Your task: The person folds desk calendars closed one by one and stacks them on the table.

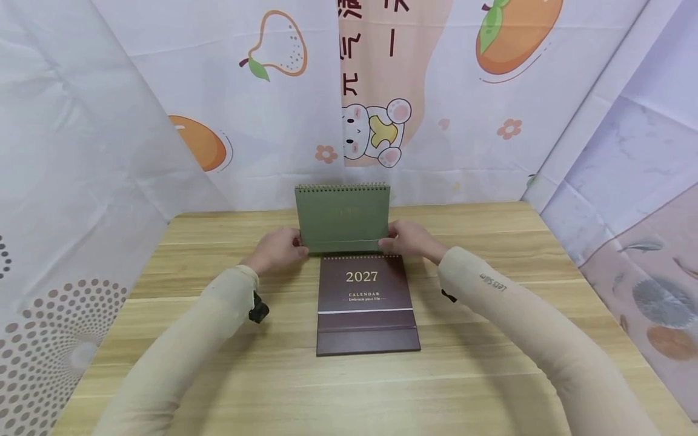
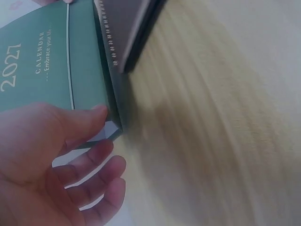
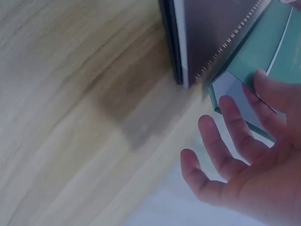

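A green desk calendar [image 1: 345, 218] stands upright toward the back of the table, its spiral binding along the top. My left hand [image 1: 279, 249] grips its lower left side, thumb on the front and index finger at the edge, as the left wrist view shows. At the lower right side my right hand [image 1: 410, 238] pinches it, thumb in front and index finger reaching into the open end of the stand. The other fingers of both hands are spread off it. Just in front lies a dark maroon 2027 desk calendar [image 1: 362, 284], its spiral edge close to the green one's base.
Both calendars are on a light wood-grain table [image 1: 262, 375]. A white curtain [image 1: 245, 139] printed with fruit and a cartoon figure hangs behind the table's back edge, with more printed cloth [image 1: 643, 266] at the right side.
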`<action>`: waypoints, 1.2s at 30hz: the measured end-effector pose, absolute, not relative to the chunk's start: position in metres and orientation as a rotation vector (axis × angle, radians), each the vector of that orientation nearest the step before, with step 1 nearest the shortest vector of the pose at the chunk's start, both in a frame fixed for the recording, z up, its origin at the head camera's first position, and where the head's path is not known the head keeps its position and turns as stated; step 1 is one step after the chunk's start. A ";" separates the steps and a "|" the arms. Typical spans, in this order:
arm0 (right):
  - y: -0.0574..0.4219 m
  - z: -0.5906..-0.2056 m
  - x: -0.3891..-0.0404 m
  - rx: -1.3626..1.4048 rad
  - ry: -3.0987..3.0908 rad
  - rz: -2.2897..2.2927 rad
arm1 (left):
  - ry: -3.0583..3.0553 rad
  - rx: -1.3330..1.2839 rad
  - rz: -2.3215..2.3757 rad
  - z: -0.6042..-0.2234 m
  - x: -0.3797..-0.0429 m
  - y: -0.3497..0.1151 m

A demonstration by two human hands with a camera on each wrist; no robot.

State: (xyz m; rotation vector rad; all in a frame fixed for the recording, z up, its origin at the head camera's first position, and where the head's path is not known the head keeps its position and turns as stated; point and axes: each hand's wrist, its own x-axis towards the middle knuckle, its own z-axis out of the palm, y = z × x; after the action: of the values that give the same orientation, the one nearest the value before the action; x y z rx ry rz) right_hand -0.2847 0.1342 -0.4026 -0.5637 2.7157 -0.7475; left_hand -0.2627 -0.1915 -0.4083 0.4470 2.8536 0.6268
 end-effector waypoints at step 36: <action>0.189 -0.362 -0.225 -0.816 2.542 -1.176 | 2.675 1.099 0.908 -0.368 -0.218 -0.197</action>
State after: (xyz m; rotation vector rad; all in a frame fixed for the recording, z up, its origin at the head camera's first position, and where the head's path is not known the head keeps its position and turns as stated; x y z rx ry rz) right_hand -0.2250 0.1894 -0.3623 -0.8157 2.5420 -1.1758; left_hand -0.2181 -0.1966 -0.3675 1.0991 2.6750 0.9077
